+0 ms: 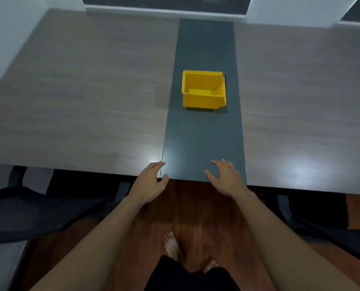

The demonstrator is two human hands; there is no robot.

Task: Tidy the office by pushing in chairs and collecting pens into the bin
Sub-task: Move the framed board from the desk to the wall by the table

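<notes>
A yellow plastic bin [203, 90] stands on the dark grey middle strip of the table [80, 91]; its inside looks bare. A small dark object [224, 79], perhaps a pen, peeks out behind the bin's right rim. My left hand [150, 182] hovers at the table's near edge with loosely curled fingers and holds nothing. My right hand [225, 177] hangs over the grey strip, fingers spread and relaxed, also holding nothing. A black mesh chair [38, 215] sits at the left, partly under the table. Another black chair [326, 219] is at the right.
The wood-grain table stretches wide on both sides of the grey strip. Below me is reddish wooden floor [195, 211] with my bare feet. White pillars and a dark window line the far side.
</notes>
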